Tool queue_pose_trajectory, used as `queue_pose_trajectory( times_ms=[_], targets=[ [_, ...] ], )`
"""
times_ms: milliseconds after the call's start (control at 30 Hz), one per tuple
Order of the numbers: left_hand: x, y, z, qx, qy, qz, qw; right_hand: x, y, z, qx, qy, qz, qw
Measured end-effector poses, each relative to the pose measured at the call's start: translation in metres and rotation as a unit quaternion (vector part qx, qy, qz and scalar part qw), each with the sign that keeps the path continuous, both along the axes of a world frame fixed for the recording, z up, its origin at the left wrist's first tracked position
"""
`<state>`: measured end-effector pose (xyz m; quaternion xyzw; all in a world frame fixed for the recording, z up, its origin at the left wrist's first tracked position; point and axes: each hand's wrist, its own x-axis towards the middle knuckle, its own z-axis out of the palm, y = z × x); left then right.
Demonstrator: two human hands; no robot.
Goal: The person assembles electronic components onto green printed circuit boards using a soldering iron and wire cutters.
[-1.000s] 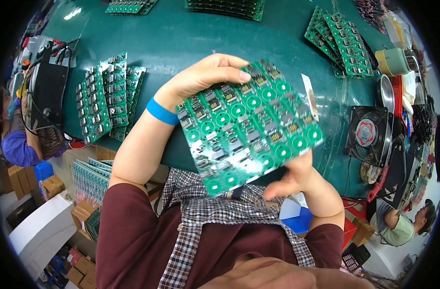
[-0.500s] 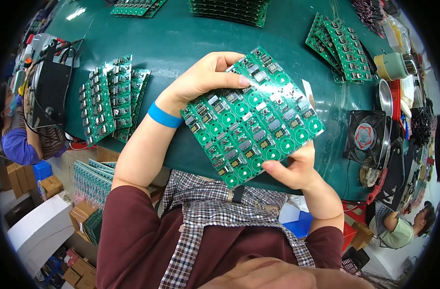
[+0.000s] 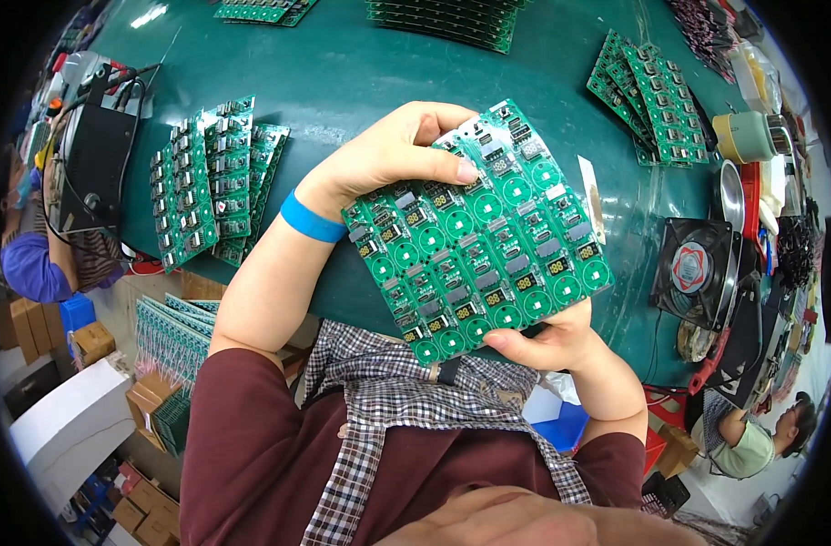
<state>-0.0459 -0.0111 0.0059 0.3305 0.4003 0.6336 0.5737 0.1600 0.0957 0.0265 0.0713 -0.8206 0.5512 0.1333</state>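
the left hand [image 3: 406, 150] is pinching a green circuit board panel [image 3: 484, 241] along its far left edge, its thumb pressing on the component side and its other fingers curling behind the board, mostly out of sight. the right hand [image 3: 561, 338] is supporting the near right edge, its thumb lying at the rim and pointing left, while its remaining fingers are hiding underneath, so how firmly they are closing cannot be told. the panel is sitting between the two hands, tilting above the green worktop [image 3: 343, 68], and its face is showing rows of white-ringed circles, small digit displays and grey components.

a blue wristband [image 3: 311, 218] is circling the wrist just behind the left hand. to the left of that hand, a left stack of panels [image 3: 190, 191] is lying in an overlapping spread, and farther left a black box-shaped device [image 3: 95, 168] is standing with cables. beyond the left hand, a far stack of panels [image 3: 447, 20] is resting near the upper rim of the view. beyond and to the right of the right hand, a pale flat strip [image 3: 590, 196] is lying just beside the held panel, a black cooling fan [image 3: 693, 271] is standing farther right, and a right stack of panels [image 3: 657, 105] is spreading well past them, near a green cup [image 3: 743, 138].
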Motion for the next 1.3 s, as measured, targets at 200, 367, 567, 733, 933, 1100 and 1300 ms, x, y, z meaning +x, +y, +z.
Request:
queue_pose_trajectory(
  times_ms=[200,367,567,733,933,1100,1300],
  targets=[
    [-0.001,-0.008,0.011,0.024,0.046,0.008,0.999,-0.003,-0.001,0.003,0.016,0.021,0.018,0.999],
    [-0.004,-0.019,0.022,0.052,0.110,0.049,0.991,-0.004,-0.001,0.002,0.035,0.011,-0.005,0.999],
    [-0.004,-0.023,0.026,0.104,0.188,0.098,0.972,-0.006,0.003,0.014,0.143,0.035,-0.071,0.987],
    [-0.001,-0.017,0.031,0.243,0.504,0.255,0.789,-0.009,0.024,0.024,0.298,0.119,-0.124,0.939],
    [0.009,-0.019,0.021,0.227,0.722,0.483,0.440,-0.007,0.030,0.026,0.342,0.107,-0.173,0.918],
    [0.007,-0.018,0.009,0.220,0.696,0.502,0.464,-0.007,0.033,0.023,0.364,0.176,-0.192,0.894],
    [0.011,-0.017,0.014,0.235,0.705,0.419,0.522,-0.008,0.035,0.018,0.374,0.213,-0.220,0.876]
  ],
)
